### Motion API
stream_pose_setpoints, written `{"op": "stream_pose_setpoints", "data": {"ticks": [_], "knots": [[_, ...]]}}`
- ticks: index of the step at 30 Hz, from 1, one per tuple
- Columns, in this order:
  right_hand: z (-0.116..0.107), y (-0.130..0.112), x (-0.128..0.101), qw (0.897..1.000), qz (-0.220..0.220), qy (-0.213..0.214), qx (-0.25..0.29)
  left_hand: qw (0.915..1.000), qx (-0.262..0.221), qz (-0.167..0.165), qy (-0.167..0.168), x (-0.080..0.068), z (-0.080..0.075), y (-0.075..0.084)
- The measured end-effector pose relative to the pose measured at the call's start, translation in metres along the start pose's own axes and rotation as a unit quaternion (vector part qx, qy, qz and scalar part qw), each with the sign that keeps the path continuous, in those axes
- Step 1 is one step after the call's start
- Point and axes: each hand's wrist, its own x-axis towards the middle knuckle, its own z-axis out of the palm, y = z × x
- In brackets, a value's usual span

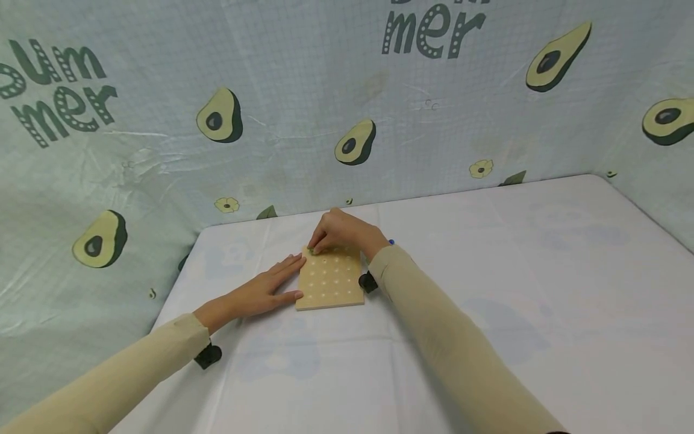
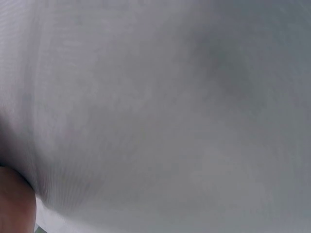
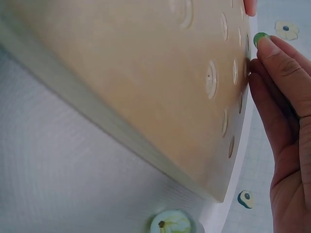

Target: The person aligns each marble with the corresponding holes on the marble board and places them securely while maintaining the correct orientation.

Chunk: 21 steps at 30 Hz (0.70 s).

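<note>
A square wooden board (image 1: 331,283) with rows of shallow round hollows lies on the white-covered table. At its far left corner my right hand (image 1: 343,230) pinches a small green marble (image 3: 261,40) between thumb and fingertips, close over the hollows. My left hand (image 1: 265,293) rests flat to the left of the board, fingers and thumb spread, tips at its left edge. Only a bit of skin (image 2: 17,201) shows in the left wrist view; the rest there is blurred cloth.
A clear marble with a yellow-green swirl (image 3: 170,222) lies beside the board in the right wrist view. A small blue marble (image 1: 391,242) shows just past the right wrist. Behind the table (image 1: 515,259) hangs a curtain (image 1: 293,78) printed with avocados.
</note>
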Motion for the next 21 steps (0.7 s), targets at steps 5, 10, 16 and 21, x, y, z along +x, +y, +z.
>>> {"op": "stream_pose_setpoints", "data": {"ticks": [5, 10, 16, 21], "knots": [[0.0000, 0.0000, 0.0004, 1.000, -0.002, -0.002, 0.002, 1.0000, -0.002, 0.003, 0.002, 0.0003, 0.0002, -0.0001], [-0.0002, 0.0004, 0.0021, 1.000, 0.001, -0.006, -0.005, 1.0000, 0.000, 0.002, 0.002, 0.0002, -0.0010, 0.0010], [-0.0007, 0.0001, 0.0020, 1.000, 0.012, -0.012, 0.001, 1.0000, -0.007, -0.001, 0.001, -0.0003, -0.0019, 0.0010], [-0.0037, -0.0010, -0.0044, 0.999, 0.019, -0.016, 0.023, 1.0000, -0.008, 0.001, 0.002, -0.0011, 0.0000, 0.0003]]}}
